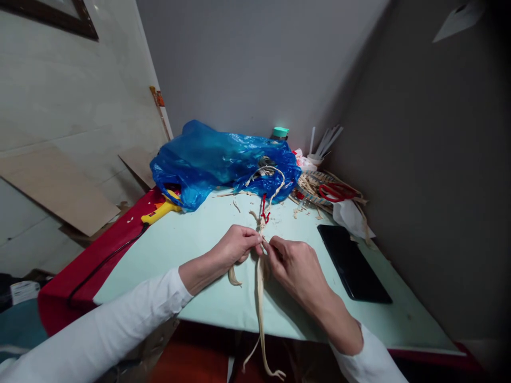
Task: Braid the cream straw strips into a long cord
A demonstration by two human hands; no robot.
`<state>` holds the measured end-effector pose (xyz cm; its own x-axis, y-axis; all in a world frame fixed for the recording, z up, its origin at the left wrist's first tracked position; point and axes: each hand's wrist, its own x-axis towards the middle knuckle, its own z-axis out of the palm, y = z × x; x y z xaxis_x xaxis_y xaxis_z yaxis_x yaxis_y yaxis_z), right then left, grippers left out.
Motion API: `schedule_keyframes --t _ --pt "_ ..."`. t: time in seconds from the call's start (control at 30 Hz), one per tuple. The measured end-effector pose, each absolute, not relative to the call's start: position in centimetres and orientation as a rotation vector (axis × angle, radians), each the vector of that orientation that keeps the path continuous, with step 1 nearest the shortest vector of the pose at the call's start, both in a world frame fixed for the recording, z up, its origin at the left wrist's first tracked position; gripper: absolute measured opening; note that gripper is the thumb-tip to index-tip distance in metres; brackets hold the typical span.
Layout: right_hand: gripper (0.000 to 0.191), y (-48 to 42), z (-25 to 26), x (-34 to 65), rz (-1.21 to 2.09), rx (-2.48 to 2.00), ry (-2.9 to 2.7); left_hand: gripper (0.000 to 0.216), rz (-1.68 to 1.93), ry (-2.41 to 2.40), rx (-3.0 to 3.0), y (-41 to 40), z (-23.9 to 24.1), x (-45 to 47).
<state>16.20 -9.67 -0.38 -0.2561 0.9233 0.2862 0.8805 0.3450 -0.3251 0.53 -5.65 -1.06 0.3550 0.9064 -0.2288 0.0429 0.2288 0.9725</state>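
Note:
Both hands meet over the pale green tabletop (191, 250). My left hand (235, 246) is closed, pinching pale straw-like strands (260, 298) that hang down over the table's front edge. My right hand (293, 266) is closed too, pinching the same strands right beside the left fingertips. From the pinch a braided cord (275, 186) of the same pale material runs back toward a blue plastic bag (215, 159), with a small red piece (264, 213) attached partway along it.
A black phone (353, 263) lies to the right of my hands. Red scissors (335, 192) rest on a woven tray (315, 199) with straw scraps. A yellow glue gun (162, 211) with a black cable lies at the left. Walls close in behind and at the right.

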Motion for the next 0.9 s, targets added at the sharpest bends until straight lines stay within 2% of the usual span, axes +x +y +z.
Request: schedule_keyframes --t 0.17,0.3,0.37,0.47,0.57,0.67,0.9 --pt "0.027 -9.7 -1.1 16.2 -0.033 -1.204 -2.417 0.016 0.766 1.018 1.050 -5.8 -0.9 0.5" --pt "0.032 -10.1 -1.3 15.9 -0.101 -0.995 -2.594 0.021 0.772 0.928 1.010 -5.9 -0.6 0.2" --pt "0.035 -10.3 -0.9 15.8 0.053 -0.959 -2.551 0.022 0.767 0.913 0.993 -5.9 -0.5 0.1" --pt "0.039 -10.0 -0.3 16.1 0.359 -1.182 -2.134 0.017 0.753 0.879 0.943 -5.9 -0.5 -0.1" --pt "0.029 -8.8 -0.3 16.6 0.583 -1.402 -1.786 0.013 0.738 0.843 0.963 -5.8 -0.6 -0.1" --pt "0.028 -7.7 -0.8 17.0 0.826 -1.379 -1.789 0.014 0.721 0.839 1.032 -5.8 -0.9 -0.1" --pt "0.030 -6.9 -1.9 16.5 1.170 -1.236 -1.787 0.014 0.714 0.865 1.065 -6.1 -0.8 0.2"
